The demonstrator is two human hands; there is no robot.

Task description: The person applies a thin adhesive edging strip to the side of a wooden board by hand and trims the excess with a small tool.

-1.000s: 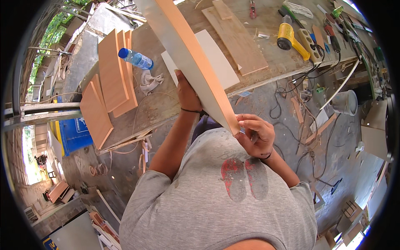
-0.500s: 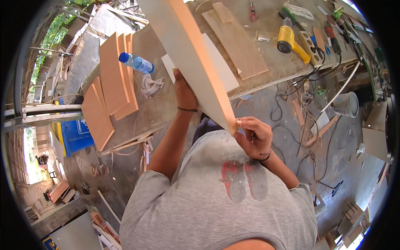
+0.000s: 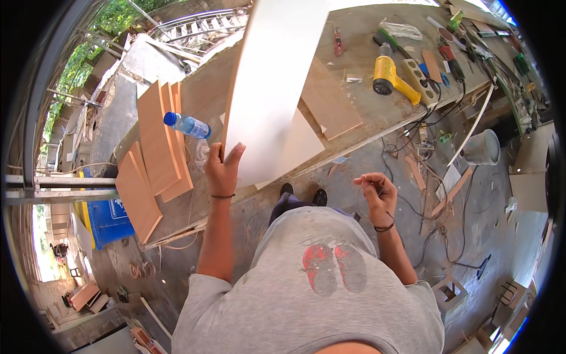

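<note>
A long white board (image 3: 272, 76) with a wood-coloured edge stands tilted up in front of me, over the workbench. My left hand (image 3: 221, 172) is closed around its lower left edge, the thumb lying on the white face. To the right of the board, apart from it, my right hand (image 3: 378, 196) hangs in the air above the floor. Its fingers are curled in against the thumb; whether something small is between them I cannot make out. Behind the board, a brown wooden panel (image 3: 330, 103) and a pale sheet (image 3: 303, 141) lie on the bench.
On the workbench (image 3: 365, 53), several brown panels (image 3: 156, 141) lie at the left beside a blue-capped water bottle (image 3: 187, 125) and a rag (image 3: 201, 154). A yellow heat gun (image 3: 389, 76), a power strip (image 3: 420, 79) and a screwdriver (image 3: 338, 41) lie right. Cables and a bucket (image 3: 483, 147) are on the floor.
The board has turned so its white face shows, and its lower end has moved left, away from my right hand. My right hand has let go of its edge. My left hand has shifted down and left.
</note>
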